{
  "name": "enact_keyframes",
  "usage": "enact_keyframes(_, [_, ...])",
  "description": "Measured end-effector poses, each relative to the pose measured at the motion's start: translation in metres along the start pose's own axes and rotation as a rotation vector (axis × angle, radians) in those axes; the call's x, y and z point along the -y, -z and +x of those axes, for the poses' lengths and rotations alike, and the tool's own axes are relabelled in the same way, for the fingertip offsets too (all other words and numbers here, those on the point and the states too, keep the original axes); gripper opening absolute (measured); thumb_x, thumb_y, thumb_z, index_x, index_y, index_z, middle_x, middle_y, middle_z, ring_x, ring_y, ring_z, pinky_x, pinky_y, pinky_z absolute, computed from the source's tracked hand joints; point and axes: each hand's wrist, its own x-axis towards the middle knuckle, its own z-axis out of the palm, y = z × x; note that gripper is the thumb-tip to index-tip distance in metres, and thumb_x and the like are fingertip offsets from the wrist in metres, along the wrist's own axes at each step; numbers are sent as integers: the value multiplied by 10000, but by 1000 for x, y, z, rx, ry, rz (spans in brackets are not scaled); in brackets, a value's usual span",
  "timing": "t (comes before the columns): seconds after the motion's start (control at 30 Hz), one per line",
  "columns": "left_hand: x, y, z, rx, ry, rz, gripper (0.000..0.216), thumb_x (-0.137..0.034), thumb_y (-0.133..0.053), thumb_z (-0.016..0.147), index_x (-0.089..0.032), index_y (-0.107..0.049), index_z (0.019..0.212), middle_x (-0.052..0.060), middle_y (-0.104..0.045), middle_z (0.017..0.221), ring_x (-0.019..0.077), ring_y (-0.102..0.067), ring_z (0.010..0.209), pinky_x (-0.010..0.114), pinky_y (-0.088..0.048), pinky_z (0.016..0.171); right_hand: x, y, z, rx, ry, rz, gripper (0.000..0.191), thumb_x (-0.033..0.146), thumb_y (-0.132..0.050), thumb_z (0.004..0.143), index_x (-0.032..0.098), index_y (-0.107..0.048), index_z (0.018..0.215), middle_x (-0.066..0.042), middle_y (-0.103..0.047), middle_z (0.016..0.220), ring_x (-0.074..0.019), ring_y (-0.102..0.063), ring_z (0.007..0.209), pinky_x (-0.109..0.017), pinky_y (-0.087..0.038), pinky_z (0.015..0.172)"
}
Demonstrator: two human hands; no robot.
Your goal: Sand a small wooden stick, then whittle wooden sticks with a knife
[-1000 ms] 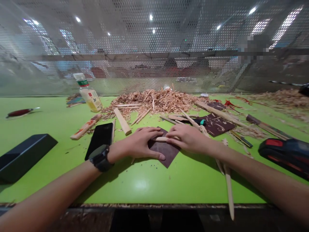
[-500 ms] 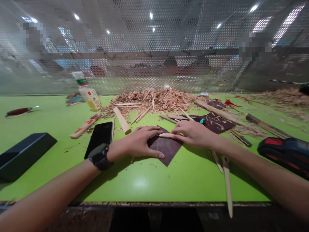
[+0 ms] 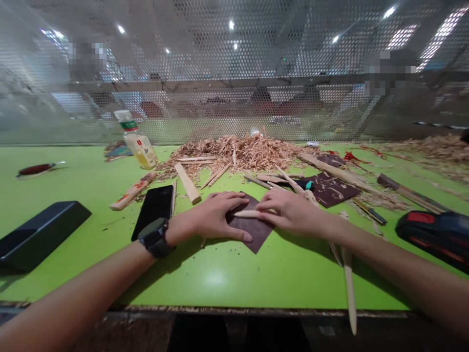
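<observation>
My left hand (image 3: 223, 216) lies spread on a dark brown sheet of sandpaper (image 3: 257, 237), fingers and thumb pressing it to the green table. Between thumb and fingers, my right hand (image 3: 287, 210) pinches a slim, pale wooden stick (image 3: 245, 214). Its tapered end points left across the sandpaper, and the rest is hidden in the hand. Behind the right hand lies another wooden stick with a carved end (image 3: 310, 197). Under the right forearm, a pointed wooden stick (image 3: 350, 293) reaches past the table's front edge.
Wood shavings (image 3: 242, 152) are heaped at the back against a perforated screen (image 3: 234, 112). A phone (image 3: 154, 208), a wood block (image 3: 187, 183), a tilted bottle (image 3: 139, 146) and a dark wedge-shaped box (image 3: 44, 234) lie left. More sandpaper (image 3: 331, 189) and a power tool (image 3: 432, 234) are right.
My right hand has drawn the stick slightly toward me over the sandpaper, and its tip has shifted left and down. My left hand still presses the sandpaper. The view has shifted a little.
</observation>
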Motion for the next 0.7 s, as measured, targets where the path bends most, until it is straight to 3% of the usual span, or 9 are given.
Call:
enact_keyframes(0.1, [2,-1,0,-9,-1,-1,1048,-867,-723,759,-220,-549,1565,173,-534,1620,415,-471,1502,539,-362,1238,10,-4,0,-7,69,17,263,333,-600,1075,218,-822,1154,-102,-782,1096,-244,-674,996,-374,-494,861])
enact_keyframes(0.3, [1,0,1,-15,-12,-1,1023,-868,-713,769,-250,-549,1567,154,-548,1611,406,-491,1484,554,-364,1236,-1,-1,-1,-37,-57,-125,314,353,-573,1086,197,-845,1081,-119,-787,1044,-256,-660,959,-376,-473,811])
enact_keyframes(0.5, [0,0,0,-16,-12,-17,1022,-854,-728,769,-221,-564,1555,177,-545,1608,413,-496,1479,547,-380,1227,14,-9,-2,-19,57,0,265,317,-608,1069,212,-837,1147,-106,-787,1131,-249,-675,1016,-380,-496,873])
enact_keyframes(0.7, [1,-1,0,-26,-19,-9,1019,-872,-709,769,-263,-550,1571,148,-545,1615,406,-494,1482,545,-374,1230,-4,0,-3,-22,-63,-125,316,363,-577,1084,206,-851,1085,-128,-790,1056,-269,-671,971,-395,-492,812])
